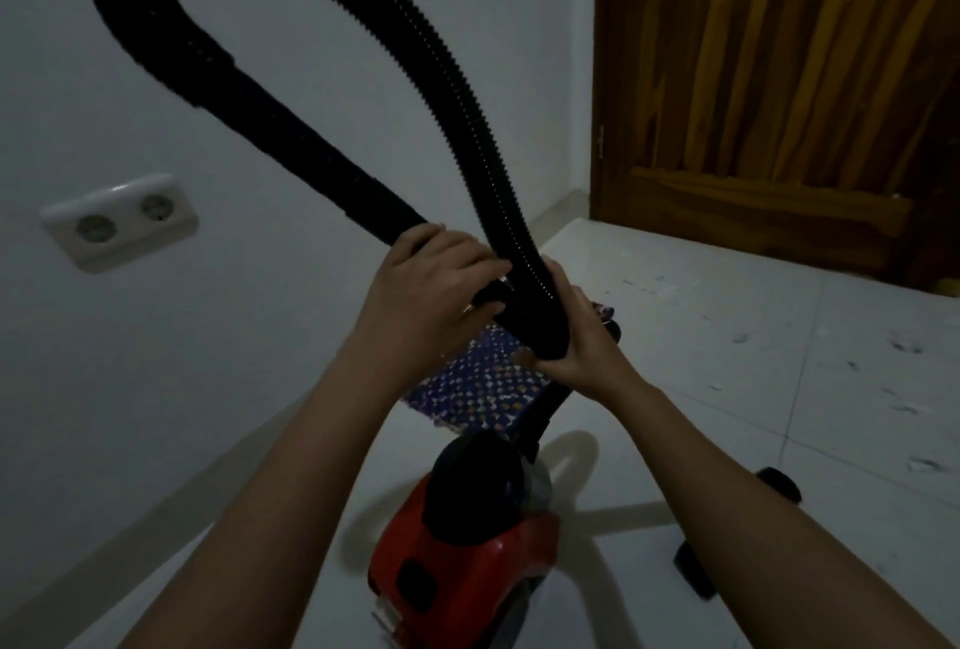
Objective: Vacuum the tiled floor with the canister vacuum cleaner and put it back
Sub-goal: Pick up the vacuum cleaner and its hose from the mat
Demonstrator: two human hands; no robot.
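A red and black canister vacuum (467, 544) stands on the white tiled floor (779, 388) below my arms. Its black ribbed hose (441, 92) loops high up and comes back down to my hands. My left hand (426, 295) grips the smooth black tube end of the loop. My right hand (576, 336) is closed around the lower hose cuff, just above the canister. A black floor-nozzle part (693, 570) lies on the tiles to the right, partly hidden by my right forearm.
A white wall with a double socket (122, 220) is at left. A wooden door (779, 77) closes the far right. A purple patterned mat (478, 388) lies by the wall beyond the vacuum. Pale debris specks dot the tiles at right.
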